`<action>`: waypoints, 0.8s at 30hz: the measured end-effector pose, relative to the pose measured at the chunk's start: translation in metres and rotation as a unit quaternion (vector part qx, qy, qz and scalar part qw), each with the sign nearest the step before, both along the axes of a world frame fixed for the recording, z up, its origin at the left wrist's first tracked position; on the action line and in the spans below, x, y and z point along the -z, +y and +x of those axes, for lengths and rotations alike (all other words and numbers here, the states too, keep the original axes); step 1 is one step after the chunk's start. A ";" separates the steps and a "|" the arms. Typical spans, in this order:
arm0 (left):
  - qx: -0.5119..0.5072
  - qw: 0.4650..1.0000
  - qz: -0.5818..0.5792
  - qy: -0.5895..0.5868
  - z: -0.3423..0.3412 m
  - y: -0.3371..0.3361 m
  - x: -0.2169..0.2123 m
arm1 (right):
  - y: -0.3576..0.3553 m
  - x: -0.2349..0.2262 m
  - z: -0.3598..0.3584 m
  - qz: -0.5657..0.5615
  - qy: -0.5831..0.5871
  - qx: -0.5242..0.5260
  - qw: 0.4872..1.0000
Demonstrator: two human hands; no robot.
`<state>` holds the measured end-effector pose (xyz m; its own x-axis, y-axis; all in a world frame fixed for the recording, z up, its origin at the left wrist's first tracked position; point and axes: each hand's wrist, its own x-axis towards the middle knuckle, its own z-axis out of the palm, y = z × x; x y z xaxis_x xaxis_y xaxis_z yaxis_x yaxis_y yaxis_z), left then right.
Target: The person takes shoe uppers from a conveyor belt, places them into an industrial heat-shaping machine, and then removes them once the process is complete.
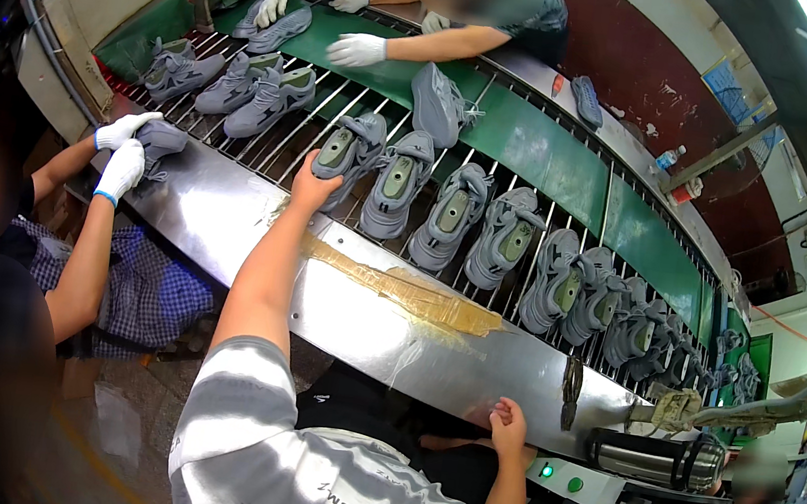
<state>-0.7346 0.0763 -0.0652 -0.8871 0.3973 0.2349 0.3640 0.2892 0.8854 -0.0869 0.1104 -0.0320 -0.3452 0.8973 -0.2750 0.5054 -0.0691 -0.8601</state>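
Observation:
My left hand [314,184] is closed on the heel end of a grey sneaker [350,159] that rests on the rod conveyor. Just right of it stands another grey sneaker [398,186], toe pointing away, and several more follow in a row. Behind them a sneaker [438,105] is tipped with its sole showing. My right hand [507,426] hovers by the front edge of the metal ledge [392,341], its fingers loosely curled but apart, with nothing seen in them.
At left, a co-worker's white-gloved hands [124,162] hold a grey shoe [162,144]. Across the conveyor, other gloved hands [356,50] reach in over a green belt [537,153]. A steel thermos [655,458] lies at the ledge's right, above a machine with green-lit buttons [575,485].

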 end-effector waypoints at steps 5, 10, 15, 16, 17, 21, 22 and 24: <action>0.039 0.999 0.014 -0.032 -0.023 0.020 0.016 | 0.053 0.019 -0.012 0.135 -0.071 0.023 0.988; -0.178 0.959 0.002 0.220 0.036 0.053 -0.052 | 0.064 0.020 -0.034 0.285 -0.186 0.048 0.939; 0.091 0.987 0.122 0.058 0.034 0.188 -0.110 | 0.071 0.026 -0.038 0.309 -0.209 0.066 0.926; 0.123 0.990 0.055 -0.029 0.017 0.224 -0.107 | 0.070 0.026 -0.037 0.304 -0.203 0.068 0.928; 0.153 0.982 -0.012 -0.112 -0.001 0.257 -0.099 | 0.070 0.029 -0.036 0.302 -0.197 0.069 0.930; 0.054 0.934 -0.078 -0.345 -0.041 0.334 -0.048 | 0.071 0.039 -0.032 0.320 -0.172 0.091 0.927; 0.052 0.929 -0.068 -0.360 -0.055 0.343 -0.022 | 0.074 0.039 -0.033 0.329 -0.164 0.088 0.926; 0.080 0.922 -0.062 -0.373 -0.062 0.365 0.004 | 0.072 0.026 -0.037 0.314 -0.150 0.089 0.933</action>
<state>-0.7965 0.4412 -0.0697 -0.7119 0.5191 -0.4731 -0.2861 0.4008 0.8703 -0.1240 0.1825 -0.0584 -0.1678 0.9498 0.2641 0.7588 0.2954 -0.5805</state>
